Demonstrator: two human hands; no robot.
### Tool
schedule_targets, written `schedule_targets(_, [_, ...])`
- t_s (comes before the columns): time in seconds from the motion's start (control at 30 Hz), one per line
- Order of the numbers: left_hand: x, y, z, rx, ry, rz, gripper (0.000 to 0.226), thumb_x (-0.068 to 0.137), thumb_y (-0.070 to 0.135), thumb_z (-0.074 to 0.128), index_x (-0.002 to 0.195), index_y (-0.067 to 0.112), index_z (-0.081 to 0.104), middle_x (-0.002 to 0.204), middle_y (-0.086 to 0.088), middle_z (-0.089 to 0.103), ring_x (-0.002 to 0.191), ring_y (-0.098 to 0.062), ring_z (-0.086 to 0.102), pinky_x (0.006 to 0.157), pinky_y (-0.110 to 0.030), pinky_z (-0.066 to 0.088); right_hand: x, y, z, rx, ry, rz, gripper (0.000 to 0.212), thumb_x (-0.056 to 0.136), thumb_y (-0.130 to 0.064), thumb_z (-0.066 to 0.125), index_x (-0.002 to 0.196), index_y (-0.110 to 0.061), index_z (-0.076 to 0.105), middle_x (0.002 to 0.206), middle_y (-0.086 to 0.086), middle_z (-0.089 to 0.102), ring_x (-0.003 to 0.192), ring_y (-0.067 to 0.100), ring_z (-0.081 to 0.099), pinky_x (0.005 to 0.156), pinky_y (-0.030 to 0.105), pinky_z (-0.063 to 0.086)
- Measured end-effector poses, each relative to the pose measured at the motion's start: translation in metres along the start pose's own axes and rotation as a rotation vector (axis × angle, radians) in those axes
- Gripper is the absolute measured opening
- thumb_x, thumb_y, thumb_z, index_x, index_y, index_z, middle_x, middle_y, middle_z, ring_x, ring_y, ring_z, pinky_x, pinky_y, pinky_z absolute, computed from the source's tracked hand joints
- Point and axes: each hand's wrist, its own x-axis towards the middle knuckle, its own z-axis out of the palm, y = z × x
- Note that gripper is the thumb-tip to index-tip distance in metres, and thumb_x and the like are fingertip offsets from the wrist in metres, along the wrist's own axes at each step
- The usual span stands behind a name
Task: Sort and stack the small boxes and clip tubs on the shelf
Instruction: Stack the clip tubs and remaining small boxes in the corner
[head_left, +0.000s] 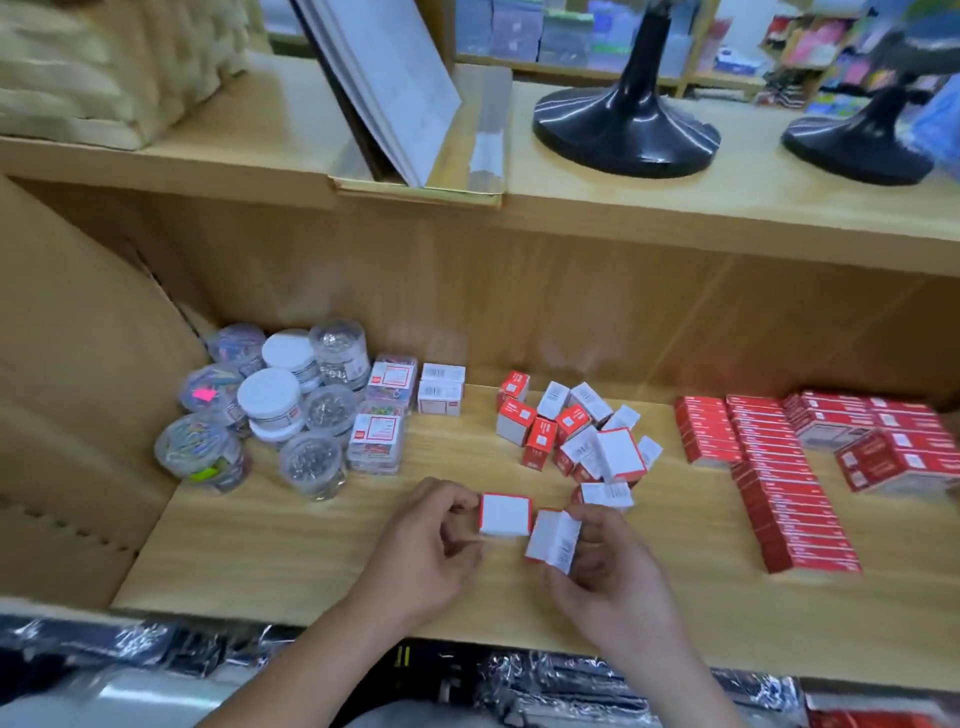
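Observation:
My left hand (434, 545) pinches a small red-and-white box (505, 514) just above the wooden shelf (291, 540). Beside it, my right hand (608, 577) grips a second small box (551, 540), tilted with its barcode side up. Behind my hands lies a loose heap of several small red-and-white boxes (582, 434). At the left stand several round clear clip tubs (270, 405), some with white lids. Next to them are clear square tubs of coloured clips (382, 415) and two stacked white boxes (440, 388).
Rows of flat red staple boxes (769, 467) fill the right side of the shelf. A cardboard wall (78, 389) bounds the left. The upper shelf carries two black stands (626, 130), a holder with sheets (415, 104), and stacked cream-coloured items. Wrapped goods lie below the front edge.

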Motion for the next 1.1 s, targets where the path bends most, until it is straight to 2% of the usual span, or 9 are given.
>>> schedule_targets(0.13, [-0.010,0.004,-0.007,-0.044,-0.009,-0.031,0.057,0.080,0.037,0.073,0.135,0.033,0.058,0.115,0.013,0.052,0.072,-0.010,0.060,0.070,-0.020,0.050,0.002,-0.008,0.018,0.096,-0.043,-0.043,0.053,0.076,0.000,0.072,0.108,-0.039,0.057,0.090,-0.010,0.071,0.070,0.007,0.062,0.067,0.025,0.050])
schedule_targets(0.23, [-0.001,0.015,-0.005,0.193,-0.049,-0.053,0.066,0.088,0.058,0.055,0.148,0.033,0.048,0.117,0.017,0.046,0.090,-0.003,0.058,0.087,-0.024,0.050,0.006,-0.003,0.015,0.083,-0.013,-0.067,0.063,0.076,-0.001,0.071,0.110,-0.053,0.057,0.102,-0.004,0.072,0.086,0.014,0.067,0.079,0.028,0.053])
schedule_targets(0.33, [0.006,0.019,-0.007,0.267,-0.048,-0.042,0.049,0.086,0.055,0.061,0.133,0.045,0.054,0.115,0.020,0.046,0.091,-0.007,0.061,0.083,-0.028,0.051,0.007,0.008,0.008,-0.122,0.023,-0.184,0.066,0.072,-0.012,0.068,0.124,-0.050,0.057,0.123,-0.020,0.063,0.112,0.017,0.064,0.095,0.037,0.053])
schedule_targets(0.4, [0.005,0.014,-0.010,0.124,-0.024,-0.039,0.039,0.081,0.041,0.074,0.117,0.045,0.058,0.115,0.019,0.049,0.081,-0.006,0.061,0.076,-0.029,0.051,0.007,0.013,0.004,-0.321,0.038,-0.301,0.075,0.071,0.001,0.070,0.131,-0.042,0.056,0.130,-0.026,0.057,0.122,0.016,0.056,0.098,0.024,0.045])
schedule_targets(0.53, [-0.008,0.003,-0.013,-0.098,-0.014,-0.006,0.042,0.075,-0.001,0.077,0.090,0.033,0.057,0.111,0.009,0.056,0.062,-0.008,0.048,0.061,-0.027,0.043,0.002,0.019,0.001,-0.475,0.058,-0.532,0.085,0.055,0.022,0.064,0.125,-0.026,0.059,0.122,-0.019,0.059,0.118,0.012,0.054,0.100,0.018,0.040])
schedule_targets(0.63, [-0.014,0.004,-0.016,-0.172,-0.051,-0.014,0.042,0.068,0.001,0.086,0.082,0.027,0.055,0.120,0.012,0.055,0.061,-0.008,0.046,0.061,-0.024,0.042,-0.006,0.020,0.003,-0.486,0.064,-0.580,0.079,0.050,0.021,0.060,0.108,-0.032,0.065,0.116,-0.015,0.059,0.113,0.015,0.056,0.092,0.027,0.046])
schedule_targets(0.87, [-0.020,0.008,-0.018,-0.256,-0.079,-0.028,0.030,0.081,0.029,0.078,0.077,0.023,0.049,0.107,0.005,0.066,0.073,-0.015,0.051,0.065,-0.028,0.040,-0.016,0.029,-0.002,-0.339,-0.047,-0.468,0.038,0.069,-0.019,0.081,0.101,-0.037,0.072,0.141,-0.006,0.054,0.128,0.015,0.054,0.095,0.032,0.051])
schedule_targets(0.97, [-0.022,0.005,-0.016,-0.222,-0.090,-0.029,0.033,0.078,0.012,0.082,0.089,0.026,0.053,0.114,0.006,0.065,0.064,-0.018,0.044,0.059,-0.028,0.040,-0.015,0.033,-0.009,-0.283,-0.101,-0.340,0.036,0.065,-0.049,0.082,0.100,-0.043,0.076,0.143,-0.017,0.052,0.128,0.004,0.052,0.102,0.021,0.045])
schedule_targets(1.1, [-0.022,0.002,-0.015,-0.083,-0.074,-0.009,0.069,0.070,0.011,0.086,0.127,0.039,0.059,0.119,0.014,0.054,0.064,-0.019,0.050,0.062,-0.032,0.054,-0.014,0.030,-0.009,-0.271,-0.057,-0.320,0.040,0.065,-0.044,0.085,0.104,-0.041,0.076,0.128,-0.023,0.061,0.120,0.005,0.056,0.101,0.026,0.045])
